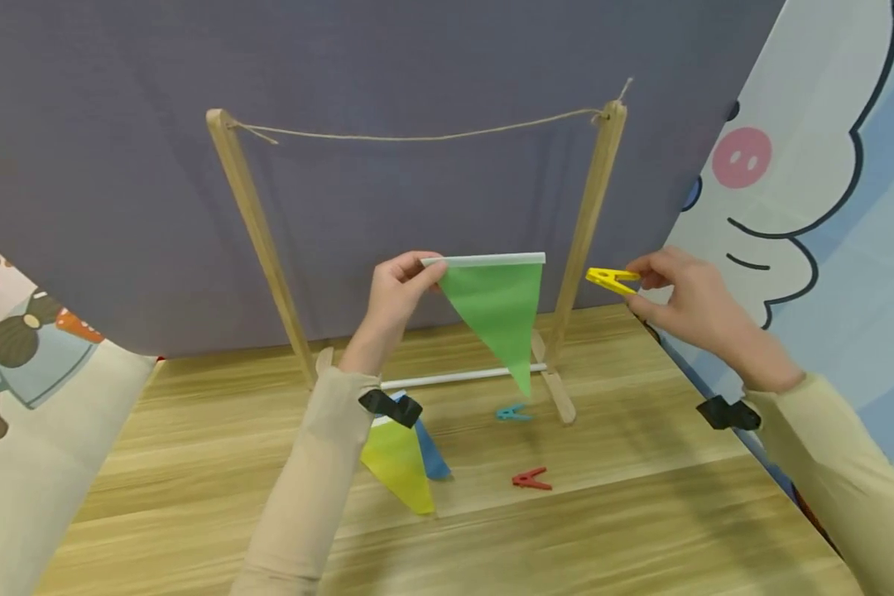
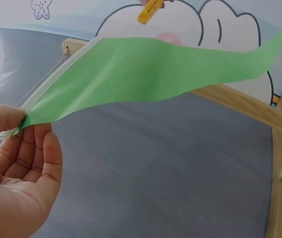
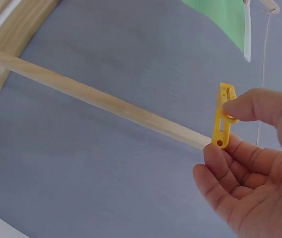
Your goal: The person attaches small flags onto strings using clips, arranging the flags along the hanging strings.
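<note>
My left hand (image 1: pixel 398 294) pinches a green triangular pennant (image 1: pixel 495 302) by the left end of its white top edge. The pennant hangs point down between two wooden posts, below the string (image 1: pixel 417 137) tied across their tops. To the right of the right post, my right hand (image 1: pixel 689 298) holds a yellow clothespin (image 1: pixel 612 280) between thumb and fingers. In the right wrist view the thumb presses against the side of the clothespin (image 3: pixel 222 116). The left wrist view shows the pennant (image 2: pixel 131 69) stretching away from the left thumb and fingers.
The left post (image 1: pixel 257 240) and right post (image 1: pixel 588 223) stand on wooden feet, joined low by a white rod (image 1: pixel 462 377). On the table lie a yellow pennant (image 1: pixel 398 463), a blue pennant (image 1: pixel 432 451), a blue clothespin (image 1: pixel 513 412) and a red clothespin (image 1: pixel 532 478).
</note>
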The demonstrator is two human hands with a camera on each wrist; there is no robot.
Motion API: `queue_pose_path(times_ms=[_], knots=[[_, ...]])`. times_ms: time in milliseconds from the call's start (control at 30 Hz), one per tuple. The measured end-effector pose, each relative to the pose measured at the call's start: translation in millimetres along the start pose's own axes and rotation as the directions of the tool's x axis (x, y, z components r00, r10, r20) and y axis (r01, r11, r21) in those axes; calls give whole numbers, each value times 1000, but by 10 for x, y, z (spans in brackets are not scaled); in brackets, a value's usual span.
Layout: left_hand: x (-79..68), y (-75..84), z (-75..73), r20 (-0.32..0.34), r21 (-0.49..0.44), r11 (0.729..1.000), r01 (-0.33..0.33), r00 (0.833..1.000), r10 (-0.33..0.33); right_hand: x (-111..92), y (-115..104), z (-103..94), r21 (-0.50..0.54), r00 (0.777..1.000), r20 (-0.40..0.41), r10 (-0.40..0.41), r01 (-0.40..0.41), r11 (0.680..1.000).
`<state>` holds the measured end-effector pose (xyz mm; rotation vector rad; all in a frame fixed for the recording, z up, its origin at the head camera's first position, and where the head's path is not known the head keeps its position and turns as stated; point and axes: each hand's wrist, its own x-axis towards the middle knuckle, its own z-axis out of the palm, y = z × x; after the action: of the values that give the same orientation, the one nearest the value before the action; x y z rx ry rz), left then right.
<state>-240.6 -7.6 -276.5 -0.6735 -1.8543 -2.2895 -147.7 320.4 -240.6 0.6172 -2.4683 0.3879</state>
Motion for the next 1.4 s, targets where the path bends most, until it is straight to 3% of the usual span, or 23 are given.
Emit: queue_pose_path(times_ms=[467,833,1100,1400], knots=[[339,249,222,-50,-79,997,-7,999,3,221,-66,-278,-58,1000,0,19,-19,998],[513,393,279,-87,-119,993,-27,996,16,474,-171,-460,-38,998,-22,54,-55,998],[662,434,330,-119,-119,993,-7,993,-7,648,-162,-540,-56,997,-80,-20,16,998],[785,516,436,-126,-86,996,-21,992,10,821,-217,-653,-96,993,-98,-67,58,994]])
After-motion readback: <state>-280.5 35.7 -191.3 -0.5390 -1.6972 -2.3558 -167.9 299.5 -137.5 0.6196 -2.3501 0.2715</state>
